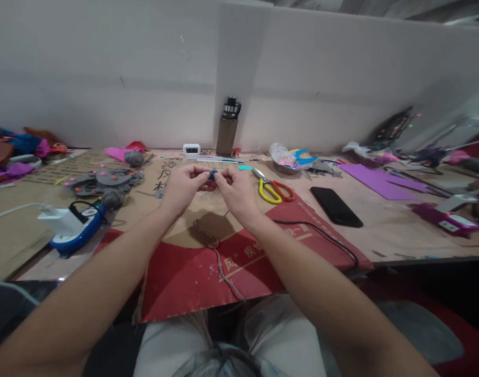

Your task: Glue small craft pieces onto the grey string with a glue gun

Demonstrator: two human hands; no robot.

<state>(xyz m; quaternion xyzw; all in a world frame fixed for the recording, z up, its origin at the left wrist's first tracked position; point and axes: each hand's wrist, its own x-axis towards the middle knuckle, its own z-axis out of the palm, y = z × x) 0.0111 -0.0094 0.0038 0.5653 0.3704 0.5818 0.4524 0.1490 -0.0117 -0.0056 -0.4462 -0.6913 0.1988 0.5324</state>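
Both arms reach forward over a red and brown cardboard sheet (184, 277) on the table. My left hand (183, 187) and my right hand (239, 192) meet above it, fingers pinched together on a small blue piece (212, 175) held between the fingertips. The piece is too small to name more exactly. A grey thread (223, 272) trails down from under the hands across the cardboard toward my lap.
Yellow and orange scissors (273, 189) lie right of the hands, then a black phone (335, 206). A dark bottle (228, 127) and white clock (191, 151) stand by the wall. Grey felt pieces (106, 183) and a blue-white charger (72, 230) sit left; purple sheets (375, 180) right.
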